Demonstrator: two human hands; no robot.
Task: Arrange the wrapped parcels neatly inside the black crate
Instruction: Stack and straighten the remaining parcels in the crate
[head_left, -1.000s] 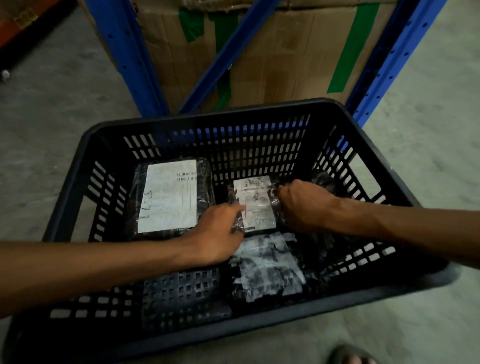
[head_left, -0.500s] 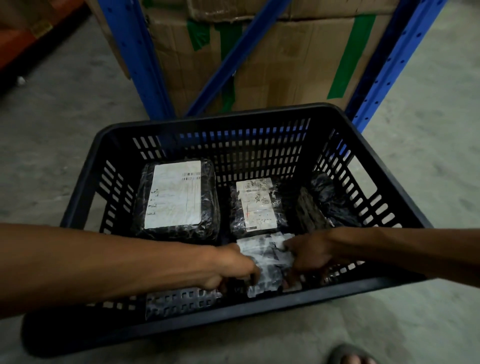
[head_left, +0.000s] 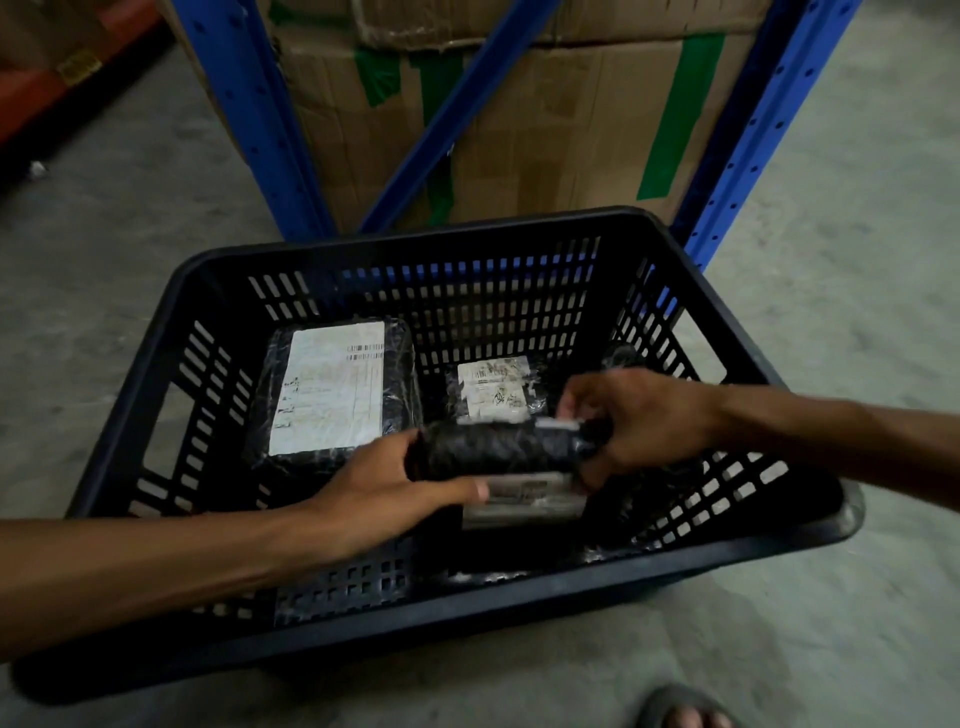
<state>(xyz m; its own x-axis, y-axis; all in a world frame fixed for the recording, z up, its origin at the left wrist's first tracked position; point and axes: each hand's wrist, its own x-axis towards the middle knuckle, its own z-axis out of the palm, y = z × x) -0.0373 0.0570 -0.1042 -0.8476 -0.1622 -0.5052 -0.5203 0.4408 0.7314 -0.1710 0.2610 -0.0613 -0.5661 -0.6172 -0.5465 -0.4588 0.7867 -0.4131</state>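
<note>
A black slatted crate (head_left: 363, 608) stands on the floor. A large wrapped parcel (head_left: 332, 387) with a white label lies flat at its back left. A smaller labelled parcel (head_left: 493, 387) lies at the back middle. My left hand (head_left: 374, 488) and my right hand (head_left: 639, 421) both grip a black wrapped parcel (head_left: 493, 449), holding it tilted on edge above the crate floor, its white label facing down toward me. Another dark wrapped parcel (head_left: 618, 356) leans against the right wall, mostly hidden by my right hand.
A blue metal rack (head_left: 249, 119) with taped cardboard boxes (head_left: 571, 130) rises just behind the crate. Grey concrete floor lies on both sides. A sandalled foot (head_left: 685, 712) shows at the bottom edge.
Both hands took hold of the front parcel and lifted it, tipping it onto its edge. The view came closer to the crate.
</note>
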